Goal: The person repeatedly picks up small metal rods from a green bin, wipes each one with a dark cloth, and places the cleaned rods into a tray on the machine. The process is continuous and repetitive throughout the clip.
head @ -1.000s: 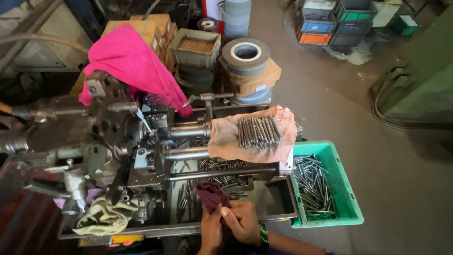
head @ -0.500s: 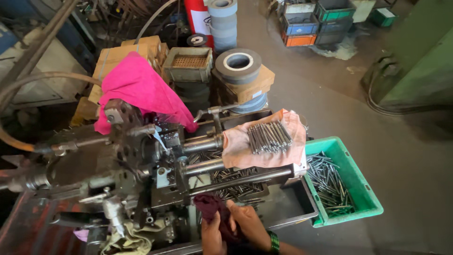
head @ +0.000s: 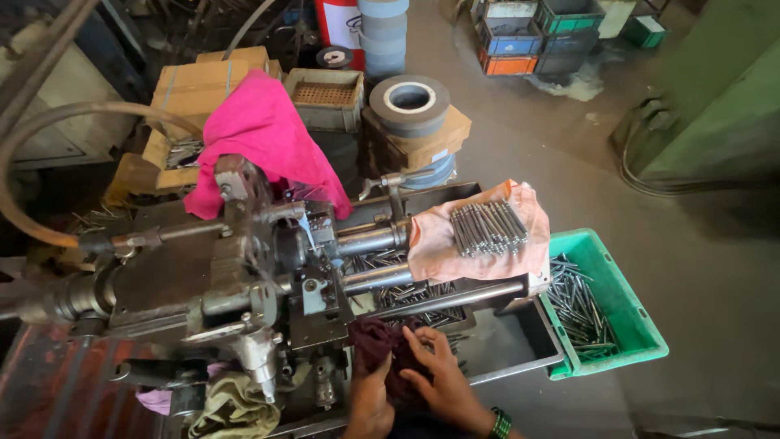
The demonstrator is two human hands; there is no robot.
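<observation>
From the head camera, both hands are holding a dark red rag point(head: 382, 345) low in front of the grey machine point(head: 244, 268). The left hand point(head: 370, 402) is gripping it from below, and the right hand point(head: 439, 378) is closing over it. A pink cloth point(head: 264, 134) is lying over the machine, likely to cover it. Metal pins point(head: 487, 228) are resting on a pale cloth point(head: 435, 244), so they do not roll off. More pins are lying in a green bin point(head: 642, 333). Brown boxes point(head: 191, 85) are sitting behind.
</observation>
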